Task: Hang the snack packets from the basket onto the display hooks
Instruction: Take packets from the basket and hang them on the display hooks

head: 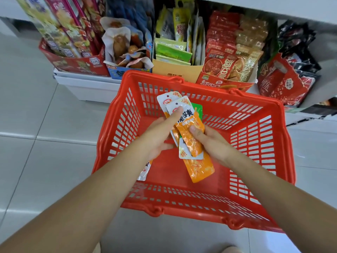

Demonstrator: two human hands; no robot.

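A red plastic basket (255, 201) stands on the floor below me. Over its middle both hands hold a small fan of orange-and-white snack packets (184, 114). My left hand (160, 136) grips the stack from the left with its thumb lying across the fronts. My right hand (209, 139) pinches the packets from the right, thumb pressed on the orange part. Another orange packet (199, 169) lies on the basket floor beneath them. A further packet (144, 172) shows at the basket's left side, partly hidden by my left forearm. No display hooks are in view.
Behind the basket, low shelf boxes hold other goods: tall boxed snacks (69, 33), wrapped meat snacks (122, 44), green and yellow packets (173, 50), red packets (222, 57) and dark bags (295, 57). Grey tiled floor (36, 125) surrounds the basket.
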